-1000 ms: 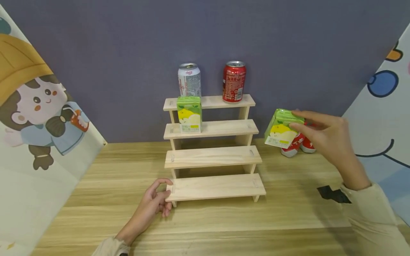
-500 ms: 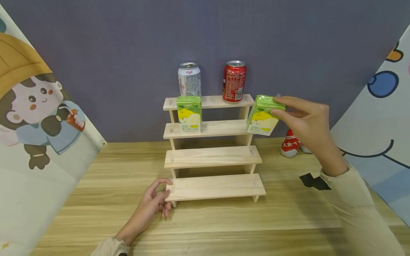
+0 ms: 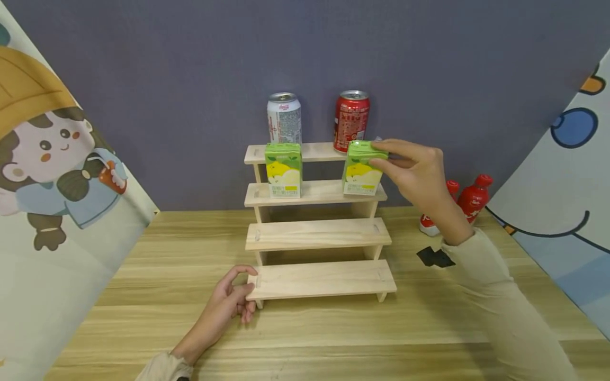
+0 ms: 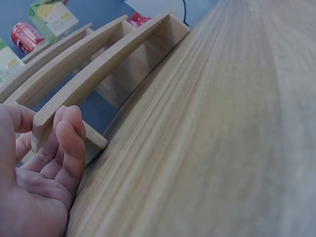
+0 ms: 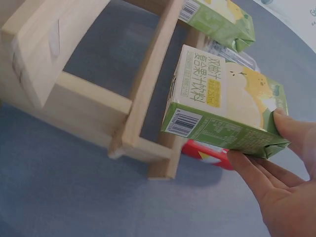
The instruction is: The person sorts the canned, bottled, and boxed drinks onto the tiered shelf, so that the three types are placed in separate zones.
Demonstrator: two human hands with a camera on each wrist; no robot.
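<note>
A pale wooden shelf [image 3: 319, 279] with several steps stands on the table. My left hand [image 3: 227, 300] pinches the left end of its lowest step, thumb and fingers around the board [image 4: 84, 79] in the left wrist view. In my right hand [image 3: 415, 172], a green-and-yellow juice box [image 3: 359, 172] is gripped near its top, upright at the right end of the second step from the top. From the frames I cannot tell whether its base touches the board. Another juice box [image 3: 284, 172] stands on that step's left end.
On the top step stand a white can [image 3: 284, 119] and a red can [image 3: 351, 119], each behind a juice box. Red bottles [image 3: 474, 198] stand on the table at right, partly behind my right arm. A dark wall [image 3: 190, 106] rises behind the shelf.
My right hand has carried the juice box leftward from beside the shelf to above or on the second step, and the box has straightened from a tilt. My left hand has stayed put.
</note>
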